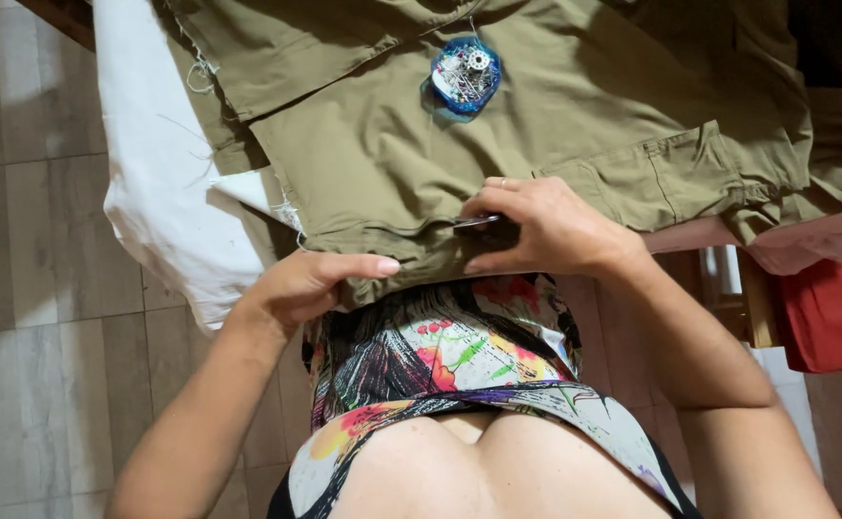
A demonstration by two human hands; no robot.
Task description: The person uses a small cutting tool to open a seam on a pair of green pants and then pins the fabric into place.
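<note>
Olive garment (pixel 498 144) bears blue pin-filled dish (pixel 465 75).

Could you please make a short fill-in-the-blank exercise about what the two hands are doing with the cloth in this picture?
1. The left hand grips the near edge of the ____-coloured garment.
2. The right hand holds a small ____ tool against the fabric.
3. A round ____ container of sewing bits lies on the garment.
4. Under the garment lies a ____ cloth.

Missing words: olive; metal; blue; white
</note>
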